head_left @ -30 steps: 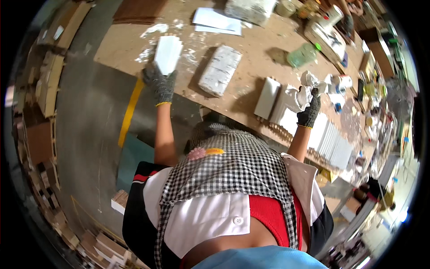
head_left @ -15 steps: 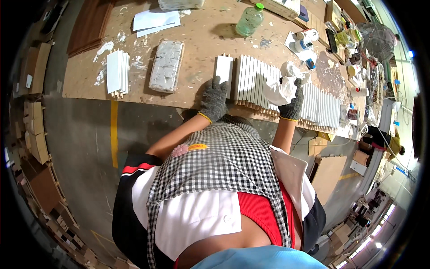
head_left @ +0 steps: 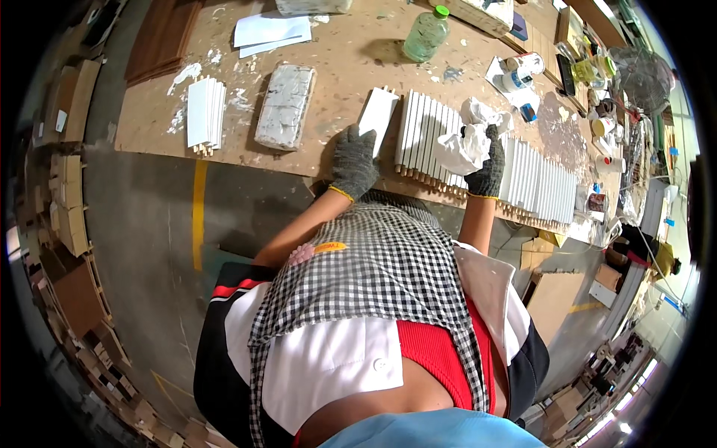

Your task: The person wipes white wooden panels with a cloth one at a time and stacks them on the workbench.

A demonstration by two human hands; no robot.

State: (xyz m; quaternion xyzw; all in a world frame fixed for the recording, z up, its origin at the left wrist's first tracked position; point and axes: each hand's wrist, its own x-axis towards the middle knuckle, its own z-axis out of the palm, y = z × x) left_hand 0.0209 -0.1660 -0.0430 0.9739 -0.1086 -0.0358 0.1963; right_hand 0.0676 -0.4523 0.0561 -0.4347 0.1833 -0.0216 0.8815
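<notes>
The left hand [head_left: 354, 163] could let the white board [head_left: 377, 116] slip or knock the row of boards [head_left: 427, 134] beside it, since its grip pinches only the near end; the board looks flat and narrow, slanting over the tabletop [head_left: 336, 89]; the right hand's [head_left: 489, 170] grip clutches a crumpled rag [head_left: 461, 151].

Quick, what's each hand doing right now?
Left hand: closed on the near end of a white slat.
Right hand: closed, holding a crumpled white wad.
</notes>
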